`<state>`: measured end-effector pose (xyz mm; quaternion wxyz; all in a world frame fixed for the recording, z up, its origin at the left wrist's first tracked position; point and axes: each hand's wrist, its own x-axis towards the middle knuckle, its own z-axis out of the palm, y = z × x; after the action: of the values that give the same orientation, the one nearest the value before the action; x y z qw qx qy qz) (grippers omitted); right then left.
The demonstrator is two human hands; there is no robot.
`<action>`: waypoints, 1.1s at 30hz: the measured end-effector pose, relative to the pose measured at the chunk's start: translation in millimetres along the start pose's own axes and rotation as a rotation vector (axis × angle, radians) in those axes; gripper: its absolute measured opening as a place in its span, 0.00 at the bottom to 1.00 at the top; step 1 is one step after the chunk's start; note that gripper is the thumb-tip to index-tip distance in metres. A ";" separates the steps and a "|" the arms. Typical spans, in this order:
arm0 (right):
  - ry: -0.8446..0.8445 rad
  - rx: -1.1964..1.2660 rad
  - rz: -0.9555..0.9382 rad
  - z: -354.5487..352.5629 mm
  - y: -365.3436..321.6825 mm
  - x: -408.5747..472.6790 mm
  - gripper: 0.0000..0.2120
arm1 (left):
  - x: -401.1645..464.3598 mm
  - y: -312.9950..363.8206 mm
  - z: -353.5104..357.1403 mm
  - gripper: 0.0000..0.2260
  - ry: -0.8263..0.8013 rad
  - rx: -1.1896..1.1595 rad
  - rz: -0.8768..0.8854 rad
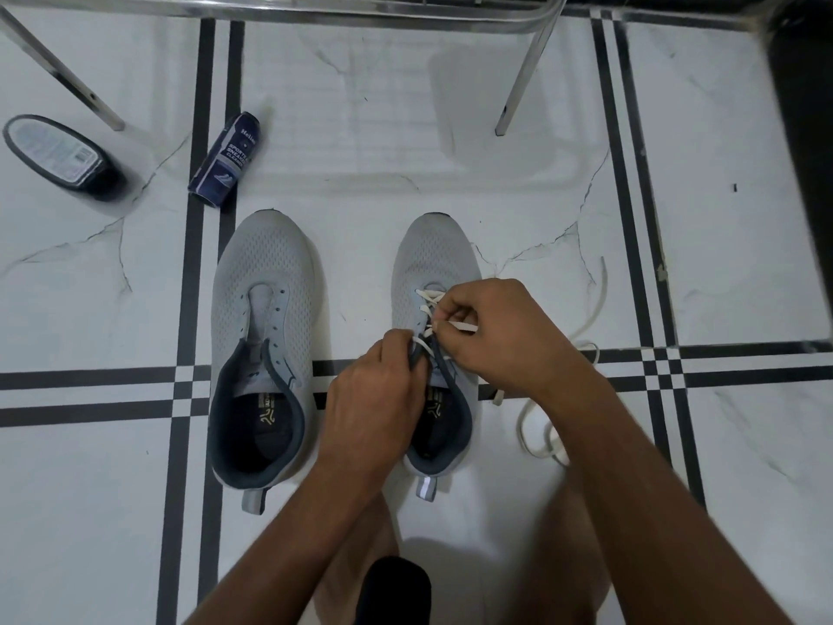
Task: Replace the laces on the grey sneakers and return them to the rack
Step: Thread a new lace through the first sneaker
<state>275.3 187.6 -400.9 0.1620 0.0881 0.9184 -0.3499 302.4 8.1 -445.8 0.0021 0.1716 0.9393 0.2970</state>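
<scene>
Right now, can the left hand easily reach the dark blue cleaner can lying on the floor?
Probably yes, once freed. The left hand grips the right grey sneaker; bare white tiled floor lies around the dark blue cleaner can, beyond the laceless left grey sneaker.

We found the unlaced sneaker (263, 349) standing on the floor (405, 128), toe pointing away from us. Just to its right stood the second sneaker (435, 336), parallel to it. Our left hand (374, 399) and right hand (505, 331) lay over that second sneaker, holding the lace (559, 367), which trailed farther right. Beyond the unlaced sneaker's toe lay the cleaner can (227, 160); a bottle (63, 157) lay farther left. The rack legs (525, 78) stood beyond both sneakers.
</scene>
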 end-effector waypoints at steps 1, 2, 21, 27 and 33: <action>0.007 0.026 0.001 2.4 -0.3 0.1 0.04 | 0.0 -0.8 0.2 0.08 -0.001 -0.010 -0.008; 0.024 0.063 0.012 5.5 0.4 -0.5 0.04 | -0.1 -1.5 0.9 0.07 0.002 -0.024 -0.015; 0.262 0.665 0.395 57.3 -4.0 -14.3 0.09 | -2.9 -8.4 1.4 0.04 0.048 -0.366 -0.150; 0.216 0.584 0.389 53.8 -0.7 -15.3 0.09 | 1.5 -11.8 2.4 0.05 -0.007 -0.263 -0.056; 0.163 0.458 0.271 48.0 4.5 -13.9 0.07 | 0.3 -11.9 -0.7 0.10 -0.005 -0.319 -0.134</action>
<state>300.8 158.1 -432.4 0.1089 0.2721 0.8053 -0.5153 298.2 -1.3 -451.8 0.0517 0.1067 0.8895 0.4413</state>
